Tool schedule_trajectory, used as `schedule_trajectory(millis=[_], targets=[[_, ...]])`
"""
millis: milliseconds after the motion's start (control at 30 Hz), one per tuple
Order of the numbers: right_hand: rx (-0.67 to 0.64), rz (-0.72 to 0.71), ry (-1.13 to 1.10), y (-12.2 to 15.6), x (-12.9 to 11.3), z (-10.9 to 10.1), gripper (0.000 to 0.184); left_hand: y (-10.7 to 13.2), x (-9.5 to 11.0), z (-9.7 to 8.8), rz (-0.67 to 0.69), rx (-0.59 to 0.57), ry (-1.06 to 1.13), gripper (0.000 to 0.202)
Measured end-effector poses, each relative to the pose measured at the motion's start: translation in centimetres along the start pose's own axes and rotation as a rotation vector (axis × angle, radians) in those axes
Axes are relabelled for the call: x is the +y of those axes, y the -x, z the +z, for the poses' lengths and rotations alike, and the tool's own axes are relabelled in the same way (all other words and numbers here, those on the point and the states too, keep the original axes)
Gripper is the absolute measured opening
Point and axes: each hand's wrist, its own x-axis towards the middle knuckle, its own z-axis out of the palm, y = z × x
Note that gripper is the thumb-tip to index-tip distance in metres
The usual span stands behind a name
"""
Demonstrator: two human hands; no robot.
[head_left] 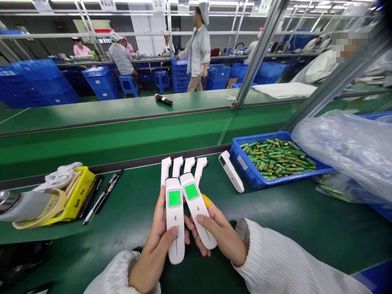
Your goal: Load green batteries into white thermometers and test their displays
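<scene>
Thermometer (174,217) lies gripped in the left hand (155,241), just beside a second thermometer (199,207) grasped by the right hand (223,233).

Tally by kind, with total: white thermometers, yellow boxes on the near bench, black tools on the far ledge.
White thermometers: 7 (1 in left hand, 1 in right hand, 4 in a row, 1 beside the blue tray)
Yellow box: 1
Black tool: 1
Total: 9
</scene>
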Motion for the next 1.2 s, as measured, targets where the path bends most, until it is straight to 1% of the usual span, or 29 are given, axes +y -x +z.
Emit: schedule_trajectory(millis=[133,267,333,400,467,533,600,700,800,867,933,1000,1100,1133,1200], targets=[[0.014,-0.022,0.02,0.0,0.0,-0.1,0.036,-0.1,-0.1,0.0,0.034,0.006,-0.018,0.07],[0.055,-0.065,0.001,-0.1,-0.3,0.0,0.031,-0.3,-0.1,0.3,0.074,0.088,-0.023,0.068],[0.057,-0.09,-0.036,-0.3,-0.5,0.0,0.03,-0.5,0.0,0.5,0.105,0.124,-0.033,0.067],[0.06,-0.099,-0.083,-0.5,-0.7,-0.1,0.03,-0.6,0.2,0.7,0.108,0.157,-0.061,0.065],[0.093,-0.087,-0.131,-0.8,-0.9,-0.2,0.03,-0.7,0.4,0.9,0.083,0.194,-0.09,0.062],[0.136,-0.046,-0.177,-1.1,-1.0,-0.5,0.031,-0.8,0.6,0.9,0.045,0.227,-0.095,0.06],[0.149,0.004,-0.217,-1.3,-1.1,-0.7,0.032,-0.9,0.7,0.7,0.026,0.248,-0.071,0.06],[0.109,0.038,-0.241,-1.4,-1.3,-0.9,0.035,-1.2,0.8,0.2,0.005,0.239,-0.011,0.06],[0.04,-0.019,-0.221,-1.2,-1.4,-0.7,0.037,-1.5,0.6,-0.6,-0.033,0.206,0.011,0.054],[-0.007,-0.053,-0.195,-1.0,-1.3,-0.3,0.034,-1.7,0.3,-1.1,-0.023,0.227,-0.012,0.05],[-0.028,-0.049,-0.155,-0.8,-1.1,0.1,0.032,-1.9,0.0,-1.4,0.017,0.25,-0.031,0.048],[-0.052,-0.04,-0.104,-0.7,-0.7,0.5,0.034,-2.0,-0.3,-1.5,0.06,0.241,-0.025,0.047],[-0.147,-0.045,0.004,-0.5,0.1,0.6,0.042,-1.7,-0.7,-1.4,0.097,0.226,-0.016,0.052],[-0.172,-0.039,0.058,-0.5,0.3,0.6,0.045,-1.6,-0.8,-1.3,0.097,0.212,-0.02,0.053],[-0.181,-0.027,0.182,-0.4,0.6,0.4,0.047,-1.4,-1.0,-1.3,0.082,0.151,-0.058,0.054]])
